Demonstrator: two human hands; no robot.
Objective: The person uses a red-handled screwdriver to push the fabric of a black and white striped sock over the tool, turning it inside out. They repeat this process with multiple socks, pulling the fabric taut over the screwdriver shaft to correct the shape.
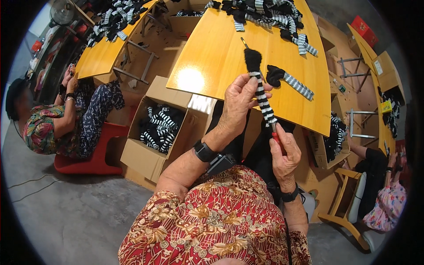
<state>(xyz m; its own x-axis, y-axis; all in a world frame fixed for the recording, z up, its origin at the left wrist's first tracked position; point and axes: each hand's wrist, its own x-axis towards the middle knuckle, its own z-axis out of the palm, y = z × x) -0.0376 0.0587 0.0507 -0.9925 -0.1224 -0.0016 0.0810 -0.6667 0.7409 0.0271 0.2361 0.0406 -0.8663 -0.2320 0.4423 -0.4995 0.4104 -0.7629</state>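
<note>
My left hand (240, 98) is closed around the middle of a narrow black-and-white striped knit tube (265, 104) with a fuzzy black end. That black end points away from me, over the table's near part. My right hand (285, 150) grips a red-handled tool (275, 136); its thin metal shaft enters the tube's near end. A slim dark rod with a gold-coloured part (244, 43) shows just beyond the black end. Whether it belongs to the same tool, I cannot tell. Right of my left hand, a grey-striped knit piece with a black end (298, 86) lies on the table.
The yellow wooden table (207, 57) carries a heap of striped knit pieces (269, 13) at its far end. Cardboard boxes of similar pieces stand at left (139, 157) and right (320, 154). A person (53, 123) sits left on a red stool (95, 154); another (384, 198) sits right.
</note>
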